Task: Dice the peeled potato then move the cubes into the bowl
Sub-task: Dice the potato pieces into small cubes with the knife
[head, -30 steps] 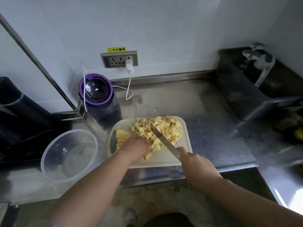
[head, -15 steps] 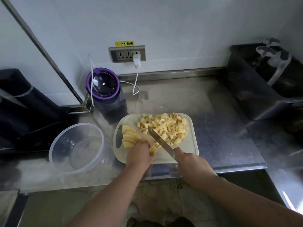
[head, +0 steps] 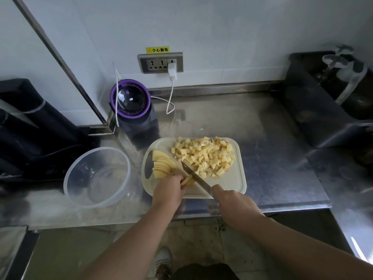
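- The knife [head: 196,177] shows only its blade. The handle is buried in our right hand [head: 235,205], which is closed tight round it.
- The fingertips of our left hand [head: 168,190] are covered by the back of the hand, so we cannot tell exactly how they press.
- The left fingers curl down on a small bundle of potato strips [head: 187,180], whose ends poke out toward the blade.
- The blade slants up and left from the fist, just beside the strips; we cannot tell whether it touches them.
- Fanned potato slices [head: 162,163] lie at the left end of the cutting board [head: 232,182], just beyond our left hand.
- The cubes [head: 205,155] are heaped on the board's far right part, with the knife tip at the pile's near edge.
- The clear bowl [head: 96,176] stands on the steel counter [head: 272,158], left of the board and apart from it.
- The dark sink [head: 314,110] at right is cut off by the frame, and what is in it is too dim to make out.
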### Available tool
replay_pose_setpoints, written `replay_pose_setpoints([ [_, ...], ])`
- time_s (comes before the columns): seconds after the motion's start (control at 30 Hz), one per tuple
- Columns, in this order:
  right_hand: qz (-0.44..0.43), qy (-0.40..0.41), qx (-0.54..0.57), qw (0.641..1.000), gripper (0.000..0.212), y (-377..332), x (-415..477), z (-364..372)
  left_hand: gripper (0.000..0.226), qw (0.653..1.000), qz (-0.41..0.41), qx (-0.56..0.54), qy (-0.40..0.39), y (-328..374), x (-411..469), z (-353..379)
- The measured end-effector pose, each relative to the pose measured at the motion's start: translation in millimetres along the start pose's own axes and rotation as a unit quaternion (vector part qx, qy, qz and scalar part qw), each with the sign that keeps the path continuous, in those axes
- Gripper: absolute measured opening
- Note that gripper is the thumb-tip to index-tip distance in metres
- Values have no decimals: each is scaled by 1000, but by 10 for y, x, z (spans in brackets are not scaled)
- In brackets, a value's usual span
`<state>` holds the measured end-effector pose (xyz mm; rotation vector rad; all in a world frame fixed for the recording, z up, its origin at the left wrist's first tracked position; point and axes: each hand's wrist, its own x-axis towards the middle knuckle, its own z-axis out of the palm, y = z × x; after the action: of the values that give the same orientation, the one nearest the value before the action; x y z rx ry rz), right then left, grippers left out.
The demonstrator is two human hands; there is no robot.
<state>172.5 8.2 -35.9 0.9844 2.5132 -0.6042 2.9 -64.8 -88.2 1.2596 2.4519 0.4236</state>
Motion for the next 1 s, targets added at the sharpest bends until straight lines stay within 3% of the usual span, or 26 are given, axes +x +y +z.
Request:
replay_pose_setpoints([
  [0.23, -8, 24, 20, 999, 41, -80, -89, -91, 26, 1000, 2, -14, 20, -9, -35, -16],
  [1.0, -18, -7, 9, 1000, 41, -118, -36, 82, 14, 997, -26, 77, -9, 21, 6, 28],
])
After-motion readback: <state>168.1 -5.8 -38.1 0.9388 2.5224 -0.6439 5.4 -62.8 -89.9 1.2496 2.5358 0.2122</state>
